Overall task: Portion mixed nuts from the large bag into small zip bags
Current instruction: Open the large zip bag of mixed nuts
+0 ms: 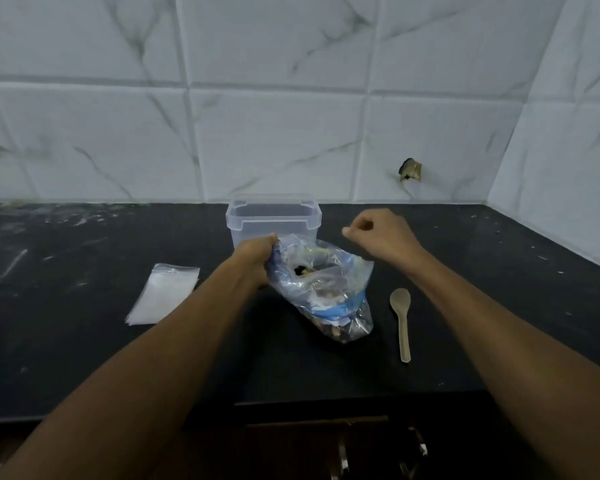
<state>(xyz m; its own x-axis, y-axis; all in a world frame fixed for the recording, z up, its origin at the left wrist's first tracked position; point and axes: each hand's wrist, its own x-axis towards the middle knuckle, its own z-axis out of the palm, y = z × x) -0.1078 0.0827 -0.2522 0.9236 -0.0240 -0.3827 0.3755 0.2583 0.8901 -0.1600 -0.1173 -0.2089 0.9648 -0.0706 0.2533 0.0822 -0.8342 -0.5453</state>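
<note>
A large clear bag with blue print (329, 289) lies crumpled in the middle of the black counter (84, 341), with nuts showing through its lower end. My left hand (255, 259) grips the bag's upper left edge. My right hand (381, 233) hovers above and to the right of the bag, fingers curled closed with nothing visible in them. A stack of small clear zip bags (165, 294) lies flat to the left. A pale spoon (401, 320) rests on the counter to the right of the bag.
A clear plastic tub (274, 216) without a lid stands just behind the bag, close to the marble-tiled wall (291, 98). A second tiled wall closes the right side. The counter's front edge runs below my forearms, above dark drawers.
</note>
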